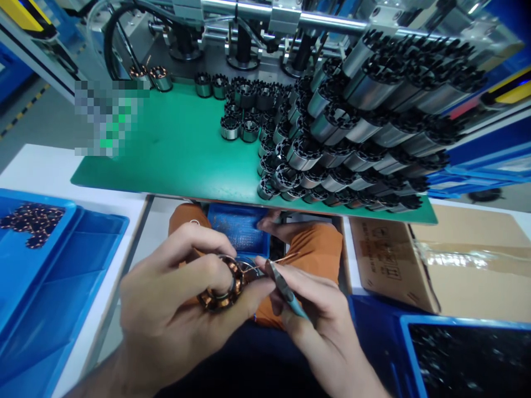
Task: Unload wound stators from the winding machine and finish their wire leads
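My left hand (178, 293) is closed around a motor stator (222, 298) wound with copper wire, one finger pushed into its bore. From the stator a thin copper wire end (286, 257) sticks out to the right. My right hand (319, 315) grips a small pair of wire cutters (286, 290) with a teal handle. The grey jaws lie right beside the stator and the wire, by my left thumb. Whether the jaws touch the wire I cannot tell. Both hands are above my lap, in front of the green work surface (174, 143).
Bare stator cores (332, 127) stand stacked on the right of the green surface, before the winding machine (244, 44). Two wound stators (161, 78) stand at back left. A blue tray (70, 221) with wound parts is left; a cardboard box (468, 260) and blue bin (409, 342) are right.
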A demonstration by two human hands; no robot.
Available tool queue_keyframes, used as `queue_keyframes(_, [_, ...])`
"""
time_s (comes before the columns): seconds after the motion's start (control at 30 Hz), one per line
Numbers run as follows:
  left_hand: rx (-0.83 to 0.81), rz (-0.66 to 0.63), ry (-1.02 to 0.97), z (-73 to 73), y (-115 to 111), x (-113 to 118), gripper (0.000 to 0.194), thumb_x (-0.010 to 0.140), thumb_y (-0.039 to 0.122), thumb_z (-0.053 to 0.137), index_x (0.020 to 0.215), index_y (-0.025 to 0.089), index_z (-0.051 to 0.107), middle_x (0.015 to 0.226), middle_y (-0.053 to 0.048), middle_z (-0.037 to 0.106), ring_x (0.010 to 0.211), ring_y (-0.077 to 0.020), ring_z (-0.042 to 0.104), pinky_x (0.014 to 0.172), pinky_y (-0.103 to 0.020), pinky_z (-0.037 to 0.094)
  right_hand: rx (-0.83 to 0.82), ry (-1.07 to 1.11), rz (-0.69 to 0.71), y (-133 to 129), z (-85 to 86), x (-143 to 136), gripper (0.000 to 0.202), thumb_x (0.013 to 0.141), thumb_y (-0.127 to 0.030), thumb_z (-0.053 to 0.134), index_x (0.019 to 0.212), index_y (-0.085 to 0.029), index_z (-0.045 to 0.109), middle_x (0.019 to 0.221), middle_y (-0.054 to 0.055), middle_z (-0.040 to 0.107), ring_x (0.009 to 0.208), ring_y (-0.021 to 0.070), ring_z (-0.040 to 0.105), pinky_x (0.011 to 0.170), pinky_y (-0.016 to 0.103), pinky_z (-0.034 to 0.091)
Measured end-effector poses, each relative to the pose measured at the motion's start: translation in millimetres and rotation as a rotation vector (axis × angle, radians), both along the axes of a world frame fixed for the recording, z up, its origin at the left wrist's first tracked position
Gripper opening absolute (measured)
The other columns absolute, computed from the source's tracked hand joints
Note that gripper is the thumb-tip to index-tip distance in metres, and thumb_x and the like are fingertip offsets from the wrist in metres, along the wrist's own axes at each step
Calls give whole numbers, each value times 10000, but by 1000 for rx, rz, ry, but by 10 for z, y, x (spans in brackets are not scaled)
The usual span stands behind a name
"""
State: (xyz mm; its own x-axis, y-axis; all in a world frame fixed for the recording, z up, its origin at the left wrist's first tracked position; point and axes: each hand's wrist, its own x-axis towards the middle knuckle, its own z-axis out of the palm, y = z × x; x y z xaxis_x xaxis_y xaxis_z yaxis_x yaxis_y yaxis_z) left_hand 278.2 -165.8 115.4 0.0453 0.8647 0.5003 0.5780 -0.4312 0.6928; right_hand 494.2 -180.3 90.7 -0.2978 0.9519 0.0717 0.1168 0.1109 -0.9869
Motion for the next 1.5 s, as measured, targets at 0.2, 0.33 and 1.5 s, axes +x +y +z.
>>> queue_keyframes(0.2, [-35,12,-86,-156,-13,-102,374,937,222,979,789,247,636,944,23,703,819,-123,705,659,-273,565,-62,-88,-25,65,-191,19,569,937,-115,654,1435,-298,860,1083,26,899,1066,230,859,983,351,703])
queue_keyframes(0.33, [-357,32,-435,-329,12,-153,231,1013,250,856,851,258,693,1084,-1,776,1002,-144,766,838,-242,622,66,-258,-80,113,-285,41,636,960,-139,681,1557,-336,779,1151,45,840,1008,198,800,871,310,687])
queue_keyframes(1.5, [-724,-181,-1167,-425,-66,178,93,997,274,949,1083,281,912,1133,19,850,1065,-119,805,1018,-156,647,292,-148,-38,47,-345,-6,849,1011,-29,750,1710,-482,588,994,-41,546,835,96,595,742,189,556])
